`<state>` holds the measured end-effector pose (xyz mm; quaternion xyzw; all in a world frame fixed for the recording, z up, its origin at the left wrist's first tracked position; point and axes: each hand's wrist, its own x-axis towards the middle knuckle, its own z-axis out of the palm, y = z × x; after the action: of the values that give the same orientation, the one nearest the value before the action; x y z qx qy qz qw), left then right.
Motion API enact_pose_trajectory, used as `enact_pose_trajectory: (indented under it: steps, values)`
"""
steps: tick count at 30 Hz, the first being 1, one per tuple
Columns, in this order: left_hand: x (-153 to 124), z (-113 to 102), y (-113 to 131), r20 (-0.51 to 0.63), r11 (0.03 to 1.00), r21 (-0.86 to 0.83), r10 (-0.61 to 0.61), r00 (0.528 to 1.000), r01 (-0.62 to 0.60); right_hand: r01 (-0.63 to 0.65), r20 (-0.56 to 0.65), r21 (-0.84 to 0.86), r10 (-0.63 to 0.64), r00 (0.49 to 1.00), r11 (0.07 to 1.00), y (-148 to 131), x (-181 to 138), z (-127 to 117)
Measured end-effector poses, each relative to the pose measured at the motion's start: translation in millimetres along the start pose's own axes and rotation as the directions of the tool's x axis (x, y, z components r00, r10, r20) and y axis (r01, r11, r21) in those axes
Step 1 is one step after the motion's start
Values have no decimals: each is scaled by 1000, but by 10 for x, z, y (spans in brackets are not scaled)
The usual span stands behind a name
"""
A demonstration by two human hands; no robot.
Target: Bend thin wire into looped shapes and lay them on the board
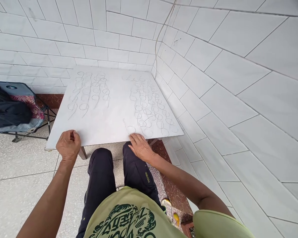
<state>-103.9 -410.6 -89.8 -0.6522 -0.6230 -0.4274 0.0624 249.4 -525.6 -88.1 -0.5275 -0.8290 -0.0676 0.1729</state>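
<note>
My left hand is closed, thumb pressed to the curled fingers, at the front left edge of a white board. Whatever it holds, if anything, is hidden. My right hand lies with fingers stretched out over the board's front edge, close to a faint loop. Thin dark looped strands, like fine wire, cover parts of the board. The left group forms rows of loops with trailing tails. On the right, another group is denser and overlaps.
White tiled walls meet behind and to the right of the board. A cable runs down the corner. At the left stands a folding chair with dark cloth on it. My knees are by the board's front edge.
</note>
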Motion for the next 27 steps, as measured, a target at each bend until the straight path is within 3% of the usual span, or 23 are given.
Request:
enact_pose_trajectory:
  steps: [10,14,18,21,23,25,27]
  values:
    - [8,-11,10,-9,999,24,23,1000,-23,141,-83,11,-140,987,990,209,-105,114]
    - [33,-50,49,11,1000,3,-6,1000,6,146,-117,93,-135,984,985,225,-38,6]
    - [29,-168,366,80,989,-143,45,996,-34,53,-192,273,0,981,961,219,176,-305]
    - [2,-268,801,205,935,-351,26,978,48,36,-184,442,51,982,896,247,420,-537]
    - [-11,-317,1096,380,844,-501,15,925,192,38,-167,515,56,984,856,260,595,-634]
    - [-18,-350,1325,604,714,-576,44,796,398,39,-160,556,61,985,831,251,754,-676]
    - [-26,-375,1457,735,597,-584,102,670,550,51,-176,583,64,982,811,219,876,-673]
